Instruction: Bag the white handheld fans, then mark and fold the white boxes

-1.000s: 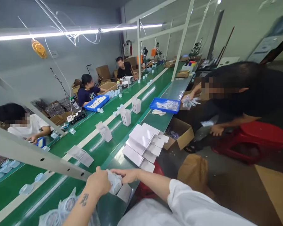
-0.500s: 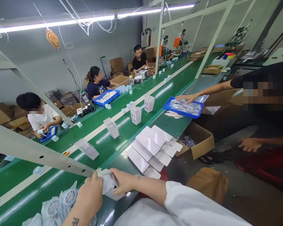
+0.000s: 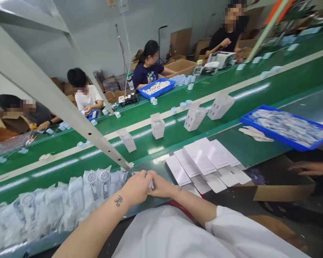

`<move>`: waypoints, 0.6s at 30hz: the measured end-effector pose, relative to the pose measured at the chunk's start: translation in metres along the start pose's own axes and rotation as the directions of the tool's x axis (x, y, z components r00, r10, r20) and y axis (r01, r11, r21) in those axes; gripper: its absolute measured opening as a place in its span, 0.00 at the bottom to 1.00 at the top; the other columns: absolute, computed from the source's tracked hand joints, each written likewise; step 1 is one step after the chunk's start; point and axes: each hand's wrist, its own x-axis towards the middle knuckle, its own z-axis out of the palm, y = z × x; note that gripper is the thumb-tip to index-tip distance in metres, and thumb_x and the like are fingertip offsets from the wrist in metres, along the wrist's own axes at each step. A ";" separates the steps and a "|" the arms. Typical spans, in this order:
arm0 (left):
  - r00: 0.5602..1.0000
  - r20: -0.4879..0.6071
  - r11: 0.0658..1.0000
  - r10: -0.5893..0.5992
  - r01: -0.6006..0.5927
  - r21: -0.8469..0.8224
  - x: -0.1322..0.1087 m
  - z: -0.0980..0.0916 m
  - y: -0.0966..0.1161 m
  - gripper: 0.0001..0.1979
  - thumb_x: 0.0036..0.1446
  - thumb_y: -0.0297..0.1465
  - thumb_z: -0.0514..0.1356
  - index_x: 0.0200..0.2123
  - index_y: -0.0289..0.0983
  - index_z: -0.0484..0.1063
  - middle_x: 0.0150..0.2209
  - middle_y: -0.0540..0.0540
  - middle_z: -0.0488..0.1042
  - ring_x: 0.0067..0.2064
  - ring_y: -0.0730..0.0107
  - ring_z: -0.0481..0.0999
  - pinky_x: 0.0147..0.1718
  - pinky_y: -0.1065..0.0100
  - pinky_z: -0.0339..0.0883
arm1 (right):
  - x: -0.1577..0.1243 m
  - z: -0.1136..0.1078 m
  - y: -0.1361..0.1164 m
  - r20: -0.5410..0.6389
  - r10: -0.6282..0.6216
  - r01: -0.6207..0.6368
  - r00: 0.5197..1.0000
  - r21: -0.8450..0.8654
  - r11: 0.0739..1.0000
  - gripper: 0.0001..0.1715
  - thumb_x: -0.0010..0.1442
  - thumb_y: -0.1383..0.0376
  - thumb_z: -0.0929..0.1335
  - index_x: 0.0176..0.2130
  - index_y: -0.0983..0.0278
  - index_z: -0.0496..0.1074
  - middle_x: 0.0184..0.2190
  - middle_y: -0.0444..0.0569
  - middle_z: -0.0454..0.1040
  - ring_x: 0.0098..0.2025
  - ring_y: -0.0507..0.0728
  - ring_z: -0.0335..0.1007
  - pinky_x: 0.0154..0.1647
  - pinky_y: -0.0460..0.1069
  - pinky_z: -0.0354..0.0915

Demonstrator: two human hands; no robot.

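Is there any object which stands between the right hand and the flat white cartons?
Nothing visible does: only green tabletop shows between the right hand and the flat white cartons. The white post rises on the other side, ahead of the left hand.

Workers point(image 3: 148, 74) line both sides of a green assembly belt point(image 3: 174, 132) in a factory, amid blue parts trays point(image 3: 303, 147), white cartons point(image 3: 195, 117) and cardboard boxes point(image 3: 280, 192).

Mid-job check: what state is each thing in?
Left hand: fingers curled, grip partly hidden
Right hand: touching left, grip partly hidden
White cartons: flattened, overlapping
Second white box from left: upright, flap raised
Bagged items: wrapped, in a row
Near blue tray: filled with packets
Brown carton: open
Bottle: upright, capped
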 end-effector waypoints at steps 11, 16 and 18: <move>0.983 -0.149 0.989 0.105 -0.087 0.121 0.001 0.089 -0.004 0.14 0.61 0.28 0.54 0.47 0.29 0.73 0.50 0.31 0.73 0.54 0.52 0.72 0.61 0.48 0.53 | -0.006 0.006 -0.001 0.087 0.046 -0.049 0.995 0.030 0.998 0.48 0.48 0.62 0.74 0.62 0.63 0.53 0.60 0.61 0.59 0.60 0.65 0.61 0.59 0.62 0.62; 0.977 -0.206 0.995 0.061 -0.043 0.092 -0.002 0.080 -0.006 0.22 0.63 0.39 0.55 0.53 0.28 0.68 0.51 0.29 0.73 0.52 0.50 0.73 0.61 0.42 0.51 | 0.006 -0.018 -0.016 0.115 0.040 -0.040 0.993 0.002 0.999 0.40 0.50 0.59 0.74 0.58 0.61 0.61 0.54 0.57 0.67 0.55 0.65 0.66 0.55 0.62 0.66; 0.919 -0.389 0.998 0.063 -0.055 0.032 -0.015 0.069 -0.012 0.19 0.65 0.37 0.52 0.53 0.33 0.69 0.53 0.33 0.72 0.56 0.53 0.71 0.63 0.42 0.49 | 0.017 -0.044 -0.034 0.060 0.051 -0.052 0.997 0.016 0.999 0.38 0.51 0.57 0.74 0.57 0.61 0.62 0.51 0.55 0.70 0.51 0.65 0.70 0.50 0.60 0.69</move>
